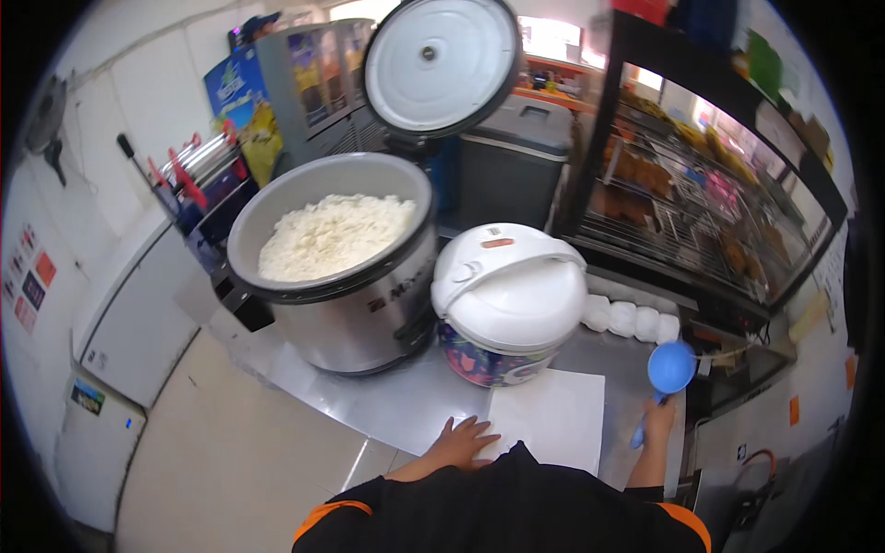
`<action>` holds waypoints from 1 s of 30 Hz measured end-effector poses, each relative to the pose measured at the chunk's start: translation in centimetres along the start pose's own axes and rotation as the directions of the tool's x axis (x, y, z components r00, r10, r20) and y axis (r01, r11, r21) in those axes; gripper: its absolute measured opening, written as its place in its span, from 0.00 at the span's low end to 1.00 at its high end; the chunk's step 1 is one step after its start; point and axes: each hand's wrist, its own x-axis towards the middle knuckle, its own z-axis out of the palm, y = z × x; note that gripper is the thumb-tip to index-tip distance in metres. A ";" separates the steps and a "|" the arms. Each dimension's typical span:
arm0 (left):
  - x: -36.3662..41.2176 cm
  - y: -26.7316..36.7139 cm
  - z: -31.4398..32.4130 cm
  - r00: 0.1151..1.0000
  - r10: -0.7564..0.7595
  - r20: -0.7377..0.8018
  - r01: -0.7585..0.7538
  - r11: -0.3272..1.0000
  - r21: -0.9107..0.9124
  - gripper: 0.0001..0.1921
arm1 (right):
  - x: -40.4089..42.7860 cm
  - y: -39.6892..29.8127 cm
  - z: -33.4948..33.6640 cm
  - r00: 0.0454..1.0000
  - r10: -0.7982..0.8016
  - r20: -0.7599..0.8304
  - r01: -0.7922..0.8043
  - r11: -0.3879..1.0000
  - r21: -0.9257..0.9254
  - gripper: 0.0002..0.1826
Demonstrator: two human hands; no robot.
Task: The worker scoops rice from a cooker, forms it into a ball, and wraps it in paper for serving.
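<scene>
My right hand (660,416) grips the handle of a blue plastic scoop (671,368), its round bowl pointing away from me. My left hand (464,442) lies with fingers spread at the left edge of white paper sheets (553,418) on the steel table (387,401). Beyond the paper stands a white rice cooker (515,294) with a patterned base and its lid closed. To its left is a large steel rice cooker (346,332), lid (442,66) raised, holding cooked white rice (335,235). A row of white wrapped bundles (632,320) lies right of the white cooker.
A glass food warmer (698,186) with fried food on racks stands at the back right. A grey cooler box (515,159) and a drink dispenser (318,76) are behind the cookers. White chest freezers (142,318) line the left wall. Part of a person's capped head (261,26) shows far back.
</scene>
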 end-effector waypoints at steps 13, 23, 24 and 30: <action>-11.5 -15.6 -24.1 -0.124 -0.105 -0.987 0.157 0.980 -0.124 0.11 | -2.8 -55.9 17.0 0.230 -0.681 0.695 0.937 0.348 0.030 0.15; -10.4 -18.2 -22.1 -0.243 0.031 -0.969 0.190 0.982 -0.016 0.19 | -8.5 -59.2 28.8 -0.272 -0.212 0.939 0.962 -0.047 0.268 0.13; -10.6 -18.2 -22.1 -0.233 0.040 -0.972 0.222 0.975 -0.013 0.18 | -9.5 -59.7 27.5 -0.269 -0.135 0.954 0.963 -0.048 0.265 0.13; -10.9 -19.3 -21.3 -0.205 0.094 -0.974 0.217 0.975 0.048 0.18 | -10.4 -60.3 22.3 -0.280 0.037 0.959 0.952 0.139 0.272 0.13</action>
